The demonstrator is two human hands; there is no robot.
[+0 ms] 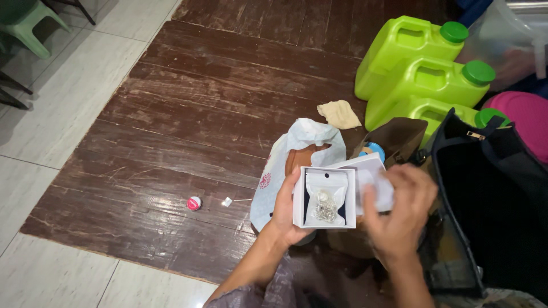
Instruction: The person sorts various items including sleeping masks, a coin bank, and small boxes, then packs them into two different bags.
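Head view: small white box (324, 198) held open above wooden floor (188, 114).
Cradled level in left hand (283, 212), clear jewellery pouch (325, 199) thus kept inside; lid (374, 182) pinched by right hand (399, 214), tilted aside.

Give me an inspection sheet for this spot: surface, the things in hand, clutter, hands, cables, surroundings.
Surface: dark scratched wooden floor, pale tiles around it.
Things in hand: open white box with a clear pouch of silvery pieces; white lid.
Clutter: small red-and-white cap, white plastic bag, beige cloth, black bag.
Hands: left hand holds the box; right hand on the lid.
Cables: nothing seen.
Surroundings: three green jugs, green chair.
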